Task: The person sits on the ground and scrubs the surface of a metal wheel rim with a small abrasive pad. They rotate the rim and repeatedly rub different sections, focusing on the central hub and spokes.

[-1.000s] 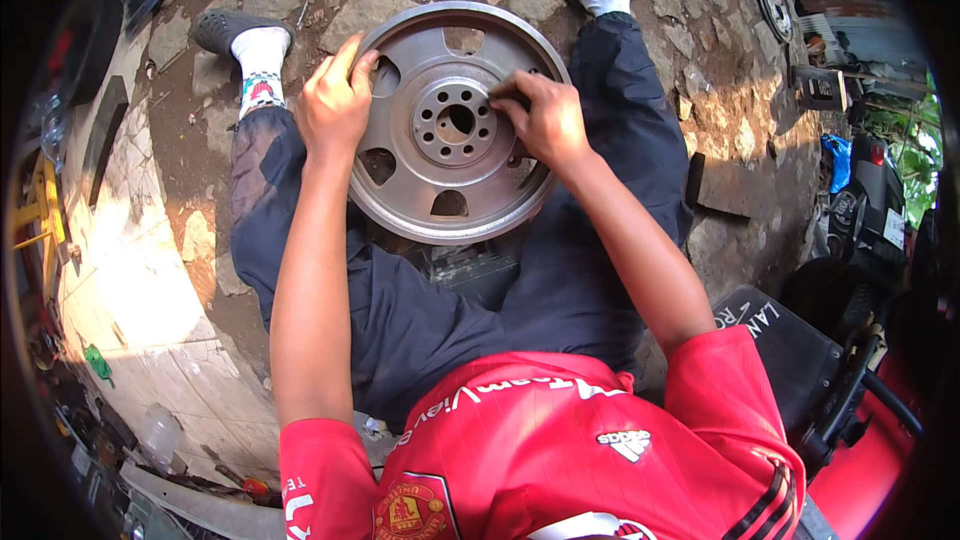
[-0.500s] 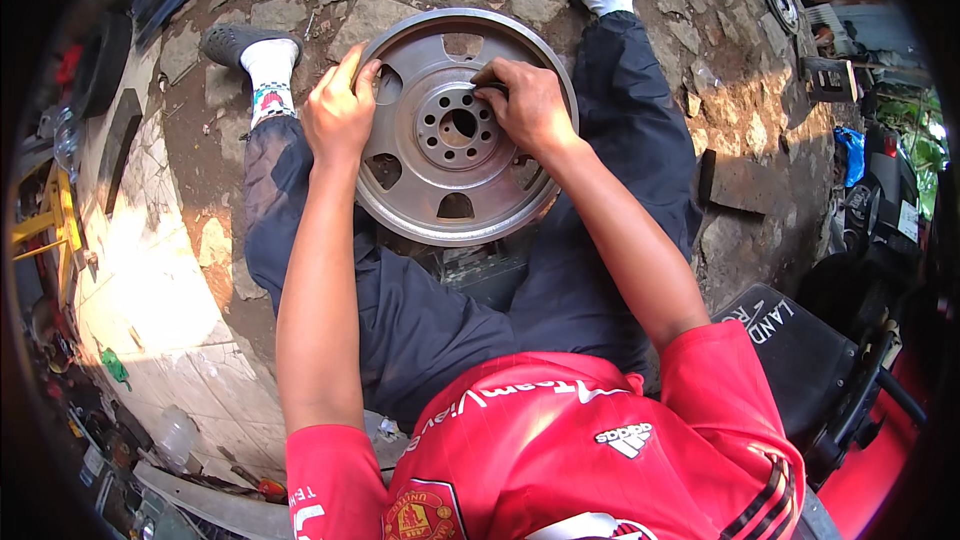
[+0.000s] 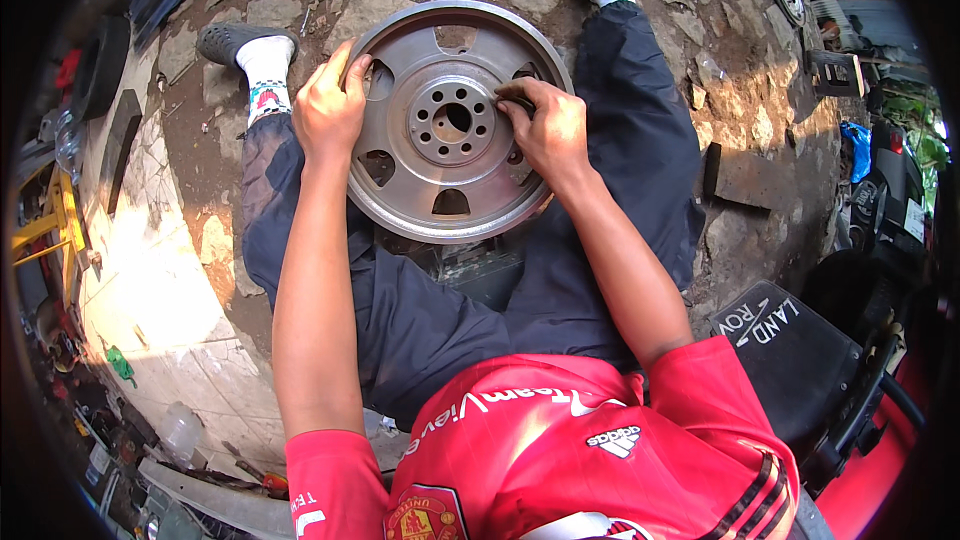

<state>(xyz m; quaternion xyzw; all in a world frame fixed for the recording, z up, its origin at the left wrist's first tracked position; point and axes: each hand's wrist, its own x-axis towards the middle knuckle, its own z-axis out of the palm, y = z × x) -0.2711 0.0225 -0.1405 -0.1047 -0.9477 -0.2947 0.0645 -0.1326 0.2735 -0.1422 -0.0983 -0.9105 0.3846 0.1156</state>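
Observation:
A grey metal flywheel (image 3: 470, 168) stands tilted between my legs, its face toward me. Bolt holes ring the centre opening, and larger cut-outs lie farther out. At its left edge my left hand (image 3: 328, 112) is closed round the rim, thumb on the near side. My right hand (image 3: 552, 128) rests against the face just right of the hub, thumb and fingers pinched together. Something small and dark may be between those fingertips, but I cannot make it out.
A dark low block (image 3: 490, 275) sits under the flywheel. Stone paving (image 3: 370, 15) spreads ahead. To the right are a flat block (image 3: 742, 178) and a black seat (image 3: 790, 345); a yellow metal stand (image 3: 66, 220) and a clear bottle (image 3: 180, 432) are at left.
My right hand has slid from the upper right of the hub outward to the right and slightly down. My left hand keeps its hold on the rim.

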